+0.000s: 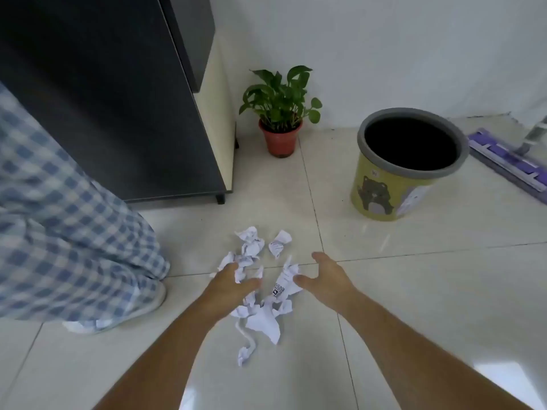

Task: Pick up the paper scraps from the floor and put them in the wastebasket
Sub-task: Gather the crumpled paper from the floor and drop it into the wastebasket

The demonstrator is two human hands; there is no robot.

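Several crumpled white paper scraps [262, 313] lie in a loose pile on the pale tiled floor in the middle of the view, with more scraps [279, 242] a little farther out. My left hand [229, 287] rests over the left side of the pile, fingers spread and touching scraps. On the right side hovers my right hand [325, 276], fingers apart, thumb near a scrap with printed marks [279, 290]. Neither hand grips anything. The wastebasket [384, 190], yellow with a grey rim and a cartoon bear, stands upright at the right, beyond the pile.
A dark cabinet [124, 113] on short legs fills the upper left. A potted plant [281, 113] stands by the white wall. A purple flat mop [509, 161] lies at the far right. My checked trouser leg and shoe [74, 232] are at the left.
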